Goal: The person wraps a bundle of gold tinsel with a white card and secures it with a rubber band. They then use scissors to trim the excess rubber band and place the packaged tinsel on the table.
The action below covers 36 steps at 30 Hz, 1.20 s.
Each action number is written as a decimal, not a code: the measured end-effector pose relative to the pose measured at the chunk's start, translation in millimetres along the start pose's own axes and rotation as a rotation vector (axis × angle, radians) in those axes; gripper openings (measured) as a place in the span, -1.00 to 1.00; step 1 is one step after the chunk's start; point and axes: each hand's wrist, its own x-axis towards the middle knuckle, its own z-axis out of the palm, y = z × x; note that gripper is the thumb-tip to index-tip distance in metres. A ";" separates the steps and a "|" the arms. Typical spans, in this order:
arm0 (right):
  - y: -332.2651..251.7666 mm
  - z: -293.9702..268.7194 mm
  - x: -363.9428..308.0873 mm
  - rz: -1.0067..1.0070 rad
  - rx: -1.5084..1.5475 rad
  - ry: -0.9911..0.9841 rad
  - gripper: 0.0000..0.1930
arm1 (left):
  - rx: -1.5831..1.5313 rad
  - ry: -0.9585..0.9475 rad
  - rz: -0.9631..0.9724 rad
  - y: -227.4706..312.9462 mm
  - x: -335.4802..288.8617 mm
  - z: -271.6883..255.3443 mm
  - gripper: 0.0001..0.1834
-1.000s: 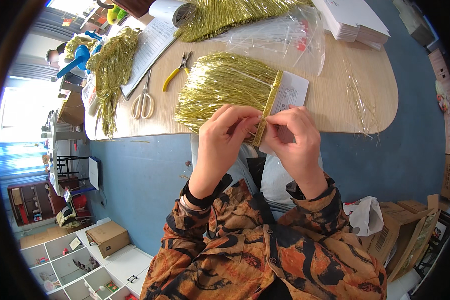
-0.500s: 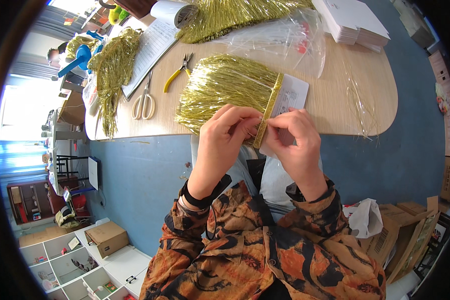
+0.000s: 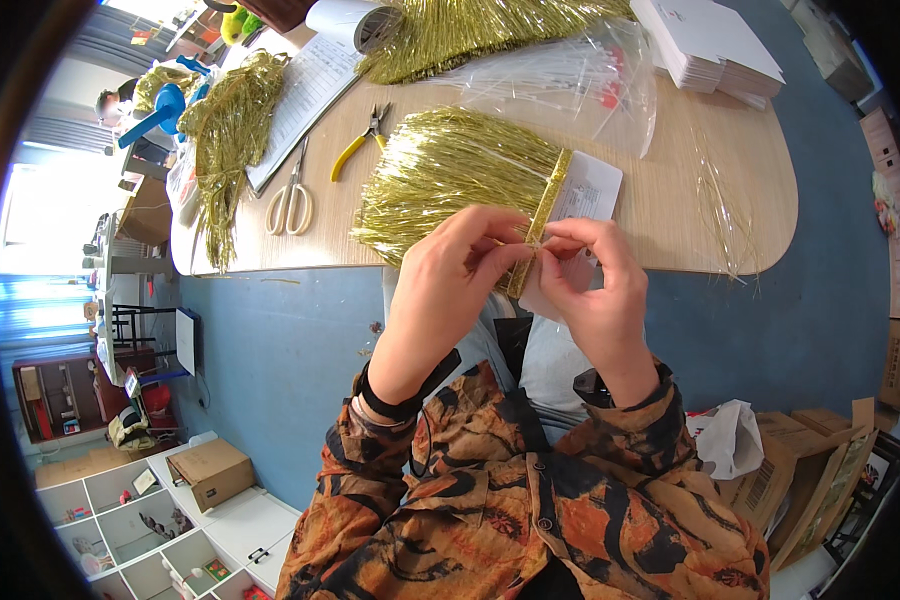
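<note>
A gold tinsel fringe lies at the table's front edge, its strands spread to the left. Across its right end runs a glittery gold band, with a white printed card under and beyond it. My left hand is closed in a pinch at the band's lower part. Facing it, my right hand pinches at the same spot from the right, over the card. The fingertips of both hands meet there; what lies between them is too small and covered to make out.
Yellow-handled pliers and scissors lie left of the fringe. Behind are a clear bag of white plastic strips, more tinsel, and a stack of white cards. Loose gold strands lie on the right.
My right fingers have risen slightly and come closer to the left fingertips at the band. My left thumb has moved right, onto the band. The fringe has barely shifted.
</note>
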 end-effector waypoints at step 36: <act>-14.0 8.2 21.6 0.044 -0.127 -0.230 -0.86 | -0.316 0.214 -0.379 -27.5 -2.0 -11.4 -0.78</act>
